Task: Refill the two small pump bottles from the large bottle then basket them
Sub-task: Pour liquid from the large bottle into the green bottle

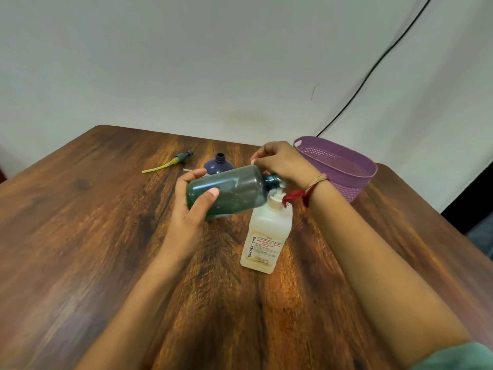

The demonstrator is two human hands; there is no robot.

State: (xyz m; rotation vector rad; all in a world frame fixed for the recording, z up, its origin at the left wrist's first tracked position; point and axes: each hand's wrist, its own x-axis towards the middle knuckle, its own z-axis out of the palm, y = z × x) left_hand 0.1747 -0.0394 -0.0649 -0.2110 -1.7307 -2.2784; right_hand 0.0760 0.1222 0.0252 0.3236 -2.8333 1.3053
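Head view: green bottle held tipped above the white handrub bottle

Left hand [192, 209] grips the green bottle [234, 190] round its base end, thumb on the near side and fingers curled behind, holding it on its side above the desk [106, 236] with the neck pointing right. Right hand [282, 164] is curled over that neck; a small white bit shows at its fingertips, and I cannot tell whether it pinches the neck or something else. A red and tan thread band [306, 190] circles the right wrist. Directly under the green neck stands the white handrub bottle [266, 236], upright near the desk's middle, its top hidden behind the wrist. Beyond the hands sits a dark purple bottle [217, 166] with an open neck, and to its left a pump head [181, 157] with a yellowish tube lies flat. A purple basket [349, 188] stands at the far right, near the right hand. A black cable [373, 68] runs down the wall
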